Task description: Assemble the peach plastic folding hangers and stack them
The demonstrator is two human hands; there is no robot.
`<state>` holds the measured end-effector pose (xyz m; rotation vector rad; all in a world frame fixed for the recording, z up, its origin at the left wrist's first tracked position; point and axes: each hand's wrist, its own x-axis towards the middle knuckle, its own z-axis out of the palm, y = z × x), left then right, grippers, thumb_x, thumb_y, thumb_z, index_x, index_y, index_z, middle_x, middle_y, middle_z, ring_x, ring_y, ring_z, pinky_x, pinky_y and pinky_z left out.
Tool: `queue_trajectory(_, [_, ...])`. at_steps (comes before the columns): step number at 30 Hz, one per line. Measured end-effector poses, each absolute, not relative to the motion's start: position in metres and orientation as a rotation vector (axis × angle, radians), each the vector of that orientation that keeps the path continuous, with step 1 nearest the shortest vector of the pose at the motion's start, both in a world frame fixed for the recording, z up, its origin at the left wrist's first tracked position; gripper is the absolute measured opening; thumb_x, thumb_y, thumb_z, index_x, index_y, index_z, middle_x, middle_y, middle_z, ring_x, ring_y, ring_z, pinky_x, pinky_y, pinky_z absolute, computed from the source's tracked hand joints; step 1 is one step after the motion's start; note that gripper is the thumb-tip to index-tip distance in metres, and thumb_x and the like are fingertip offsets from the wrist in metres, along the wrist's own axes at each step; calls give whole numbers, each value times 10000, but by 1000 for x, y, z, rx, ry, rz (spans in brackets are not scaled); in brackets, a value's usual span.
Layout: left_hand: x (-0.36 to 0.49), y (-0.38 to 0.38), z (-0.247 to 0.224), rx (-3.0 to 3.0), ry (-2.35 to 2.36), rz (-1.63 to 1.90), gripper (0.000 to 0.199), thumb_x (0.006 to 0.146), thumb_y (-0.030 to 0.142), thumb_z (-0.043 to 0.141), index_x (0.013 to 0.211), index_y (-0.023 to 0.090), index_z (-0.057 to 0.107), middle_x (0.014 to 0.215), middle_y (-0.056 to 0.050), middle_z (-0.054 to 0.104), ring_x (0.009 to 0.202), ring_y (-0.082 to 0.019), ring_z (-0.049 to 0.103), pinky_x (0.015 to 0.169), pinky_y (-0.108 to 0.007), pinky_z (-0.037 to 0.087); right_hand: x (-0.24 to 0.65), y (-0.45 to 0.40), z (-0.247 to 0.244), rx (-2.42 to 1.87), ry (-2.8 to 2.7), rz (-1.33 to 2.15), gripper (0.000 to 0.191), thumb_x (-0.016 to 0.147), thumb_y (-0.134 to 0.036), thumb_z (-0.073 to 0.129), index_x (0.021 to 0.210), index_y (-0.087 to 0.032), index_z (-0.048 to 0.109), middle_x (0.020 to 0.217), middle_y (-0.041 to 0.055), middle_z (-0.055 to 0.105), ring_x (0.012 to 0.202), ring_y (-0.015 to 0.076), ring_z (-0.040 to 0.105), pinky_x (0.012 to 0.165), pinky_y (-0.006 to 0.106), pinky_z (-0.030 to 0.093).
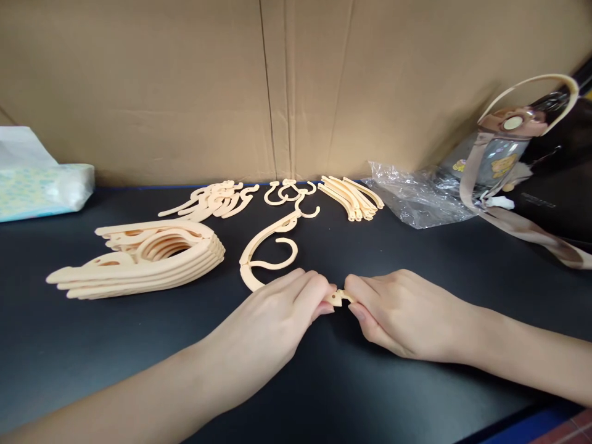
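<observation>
My left hand (pixel 282 314) is closed on the end of a cream plastic hanger (pixel 264 237), whose curved arm and curl reach out beyond it toward a hook. Close beside it, my right hand (pixel 407 314) pinches a small cream piece (pixel 348 296), mostly hidden by the fingers. The two parts meet in the narrow gap between my hands, where a small hole shows in the left one. Whether they are joined, I cannot tell.
Folded hangers (pixel 157 271) are stacked at left on the black table (pixel 370 394). Behind lie curved pieces (pixel 217 200), hooks (pixel 277 196) and slim bars (pixel 354 197). Crumpled clear plastic (pixel 411 197) and a strapped bottle (pixel 497 154) are at right, a tissue pack (pixel 46 188) at far left.
</observation>
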<state>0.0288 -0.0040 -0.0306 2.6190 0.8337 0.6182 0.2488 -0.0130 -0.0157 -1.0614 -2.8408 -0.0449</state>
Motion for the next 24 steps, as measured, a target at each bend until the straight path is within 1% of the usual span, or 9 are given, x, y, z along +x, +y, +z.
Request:
queue_trajectory(9, [29,-2,-32,2578,854,546,159,1031,179,371,919,206,480,855,15,579,753,-137,585,655,-260,442,247,-15,-20,-978,-2829,-278,248,913,-133,293,786,-194,497,603,2,582,441,164,543,435,302,270])
queue_trajectory(15, [30,-2,-31,2563,841,523,170,1029,173,366,919,196,494,851,4,588,754,-145,588,657,-262,453,247,-19,-23,-968,-2793,-445,274,915,-143,284,760,-200,504,567,4,559,404,183,535,403,311,252])
queue_trajectory(19, [30,-2,-31,2561,851,509,179,1032,187,361,924,199,502,851,3,596,747,-147,587,651,-264,453,246,-20,-22,-972,-2786,-450,266,908,-137,295,756,-197,505,553,6,558,394,182,531,401,310,248])
queue_trajectory(24, [31,-2,-28,2584,839,507,192,1030,185,359,923,202,516,838,6,591,741,-149,585,651,-260,454,243,-20,-19,-977,-2828,-314,261,908,-127,303,774,-186,520,582,11,586,416,179,548,415,311,263])
